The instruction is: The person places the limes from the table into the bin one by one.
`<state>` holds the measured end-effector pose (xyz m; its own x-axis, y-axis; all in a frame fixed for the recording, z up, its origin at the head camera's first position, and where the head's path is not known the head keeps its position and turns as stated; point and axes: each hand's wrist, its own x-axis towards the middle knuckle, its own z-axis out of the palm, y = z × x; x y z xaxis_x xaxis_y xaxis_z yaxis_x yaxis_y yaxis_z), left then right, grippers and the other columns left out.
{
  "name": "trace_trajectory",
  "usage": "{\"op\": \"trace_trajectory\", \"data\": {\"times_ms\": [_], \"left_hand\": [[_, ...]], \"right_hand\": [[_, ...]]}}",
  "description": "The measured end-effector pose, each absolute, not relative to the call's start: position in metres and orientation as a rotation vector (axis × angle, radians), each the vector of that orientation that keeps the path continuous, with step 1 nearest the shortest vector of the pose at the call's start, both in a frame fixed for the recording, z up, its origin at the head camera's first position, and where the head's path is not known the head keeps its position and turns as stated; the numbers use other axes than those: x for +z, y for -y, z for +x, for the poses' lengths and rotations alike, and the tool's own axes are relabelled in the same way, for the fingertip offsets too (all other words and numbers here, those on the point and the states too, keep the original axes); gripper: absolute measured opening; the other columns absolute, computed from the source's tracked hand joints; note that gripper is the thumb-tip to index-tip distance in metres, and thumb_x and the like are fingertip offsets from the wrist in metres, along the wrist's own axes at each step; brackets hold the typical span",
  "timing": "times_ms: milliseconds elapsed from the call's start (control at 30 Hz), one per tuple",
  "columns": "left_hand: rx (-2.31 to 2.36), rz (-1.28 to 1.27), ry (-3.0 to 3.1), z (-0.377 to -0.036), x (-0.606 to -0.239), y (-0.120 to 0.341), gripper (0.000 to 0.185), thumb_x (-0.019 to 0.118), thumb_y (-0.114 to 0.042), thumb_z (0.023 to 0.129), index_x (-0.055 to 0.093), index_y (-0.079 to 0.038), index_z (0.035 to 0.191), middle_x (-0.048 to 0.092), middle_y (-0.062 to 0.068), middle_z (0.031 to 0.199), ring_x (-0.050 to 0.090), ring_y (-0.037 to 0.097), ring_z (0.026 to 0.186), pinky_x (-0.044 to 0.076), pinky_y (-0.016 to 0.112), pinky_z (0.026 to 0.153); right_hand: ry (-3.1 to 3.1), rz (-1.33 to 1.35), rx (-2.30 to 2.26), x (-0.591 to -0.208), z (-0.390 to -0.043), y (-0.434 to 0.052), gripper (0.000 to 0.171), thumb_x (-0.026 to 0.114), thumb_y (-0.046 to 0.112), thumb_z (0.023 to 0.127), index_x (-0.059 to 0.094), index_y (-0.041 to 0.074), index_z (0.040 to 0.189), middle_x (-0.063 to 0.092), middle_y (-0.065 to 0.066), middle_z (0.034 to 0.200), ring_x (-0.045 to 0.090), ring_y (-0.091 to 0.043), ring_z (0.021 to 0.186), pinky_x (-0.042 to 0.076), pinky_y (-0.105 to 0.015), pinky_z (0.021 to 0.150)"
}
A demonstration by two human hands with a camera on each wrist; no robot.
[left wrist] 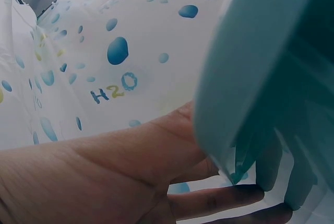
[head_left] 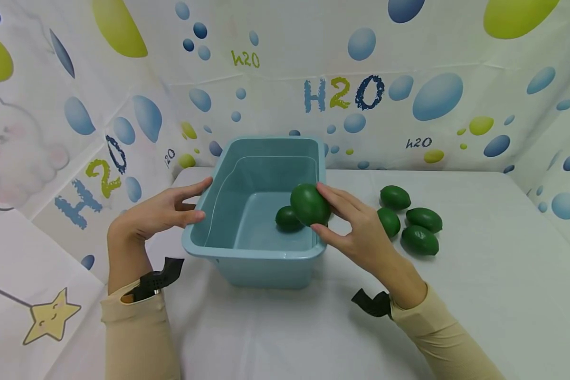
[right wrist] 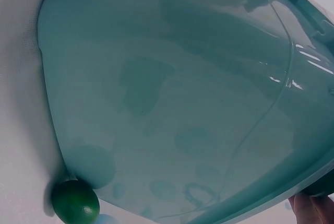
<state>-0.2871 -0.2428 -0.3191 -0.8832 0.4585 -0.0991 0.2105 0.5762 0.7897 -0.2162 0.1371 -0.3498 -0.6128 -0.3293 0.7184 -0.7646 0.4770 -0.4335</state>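
Observation:
A light blue plastic basin [head_left: 266, 253] stands in front of me, one green lime [head_left: 287, 219] on its floor. My left hand [head_left: 163, 211] holds the basin's left rim, thumb lapping over the edge; in the left wrist view, straight fingers [left wrist: 219, 201] reach against the outer wall. Over the right rim, my right hand [head_left: 353, 224] pinches another green lime [head_left: 310, 205] between thumb and fingers. This held lime overlaps the one inside in the head view. The right wrist view mostly takes in the basin's outer side [right wrist: 156, 104], with fingertips [right wrist: 308, 211] at its lower right corner.
Several more green limes [head_left: 420, 240] lie grouped on the white tabletop [head_left: 494, 274], right of the basin. One lime [right wrist: 75, 201] appears near the basin's base in the right wrist view. A patterned curtain [head_left: 275, 31] hangs behind and along the sides.

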Motion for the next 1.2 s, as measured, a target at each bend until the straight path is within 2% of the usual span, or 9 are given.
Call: {"op": "trace_trajectory", "data": {"times_ms": [133,367,467,700,1200], "left_hand": [[1.213,0.552,-2.511,-0.288,-0.319,0.242,0.075,0.066,-0.03,0.088,0.023,-0.036,0.15,0.034,0.004,0.153,0.048,0.037,0.129,0.042,0.06,0.095],[1.19,0.572,-2.517,-0.287,-0.318,0.242,0.077,0.065,-0.032,0.087,0.021,-0.035,0.15,0.032,0.006,0.154,0.045,0.04,0.131,0.04,0.063,0.095],[1.193,0.568,-2.513,-0.287,-0.317,0.241,0.077,0.065,-0.032,0.087,0.021,-0.035,0.15,0.032,0.005,0.154,0.045,0.039,0.131,0.039,0.063,0.096],[1.184,0.576,-2.505,-0.288,-0.318,0.24,0.076,0.064,-0.033,0.088,0.021,-0.037,0.15,0.031,0.004,0.154,0.042,0.04,0.133,0.037,0.064,0.097],[1.209,0.505,-2.525,-0.287,-0.318,0.239,0.077,0.067,-0.033,0.087,0.023,-0.039,0.149,0.033,0.001,0.153,0.043,0.037,0.133,0.038,0.062,0.097]], "right_hand": [[2.166,0.934,1.031,-0.35,-0.216,-0.137,0.069,0.079,0.009,0.076,0.049,0.006,0.138,0.057,-0.01,0.133,0.059,-0.022,0.118,0.052,-0.028,0.09],[2.127,0.962,0.98,-0.353,-0.219,-0.136,0.046,0.075,0.007,0.079,0.063,0.004,0.123,0.063,-0.009,0.125,0.063,-0.022,0.112,0.054,-0.029,0.086],[2.119,0.957,0.955,-0.353,-0.22,-0.136,0.041,0.075,0.006,0.079,0.065,0.005,0.119,0.064,-0.009,0.123,0.063,-0.022,0.112,0.054,-0.031,0.087],[2.143,0.92,0.932,-0.351,-0.22,-0.139,0.038,0.075,0.008,0.08,0.066,0.007,0.118,0.065,-0.006,0.122,0.062,-0.021,0.114,0.051,-0.033,0.093],[2.163,0.789,0.876,-0.352,-0.232,-0.156,0.04,0.072,0.009,0.083,0.063,0.006,0.122,0.066,-0.007,0.119,0.063,-0.019,0.11,0.052,-0.034,0.092]]}}
